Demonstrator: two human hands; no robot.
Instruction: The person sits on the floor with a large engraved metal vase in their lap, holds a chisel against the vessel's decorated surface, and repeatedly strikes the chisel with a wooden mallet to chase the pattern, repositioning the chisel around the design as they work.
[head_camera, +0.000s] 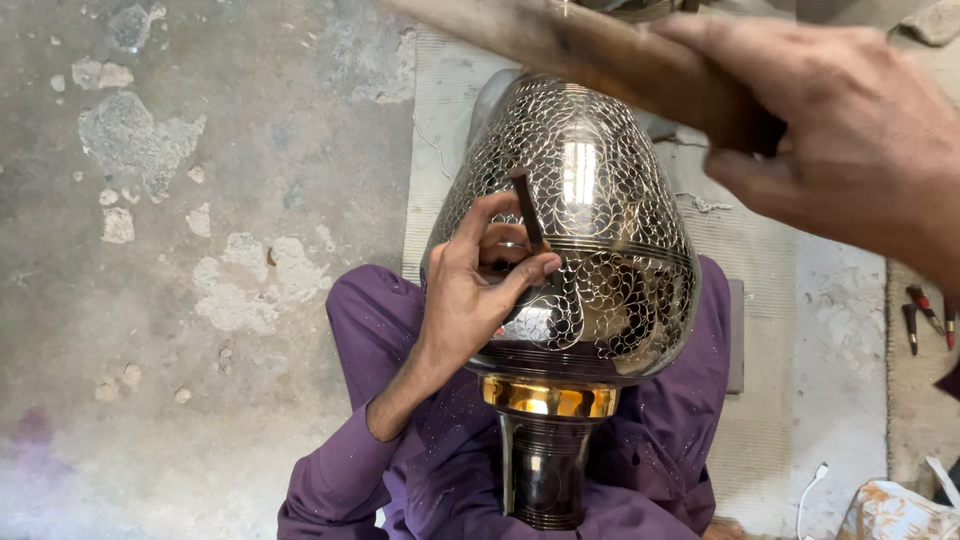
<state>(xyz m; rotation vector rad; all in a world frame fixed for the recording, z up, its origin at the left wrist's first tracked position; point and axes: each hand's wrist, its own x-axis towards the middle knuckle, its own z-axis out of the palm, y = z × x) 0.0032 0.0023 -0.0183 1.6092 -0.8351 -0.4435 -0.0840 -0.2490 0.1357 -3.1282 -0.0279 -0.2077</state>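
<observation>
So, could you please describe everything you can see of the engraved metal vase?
The vase is a large, bulbous vessel of shiny dark metal, covered in fine silvery scale-like engraving with plain bands around its middle. Below the body sit a polished golden collar and a dark ribbed neck. It lies across the person's purple-clothed lap, neck toward them. The left hand rests on it, pressing a small chisel against the surface; the right hand holds a wooden mallet above.

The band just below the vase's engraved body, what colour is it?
Polished gold: the band shows best in the head view, between the engraved body and the dark neck.
</observation>
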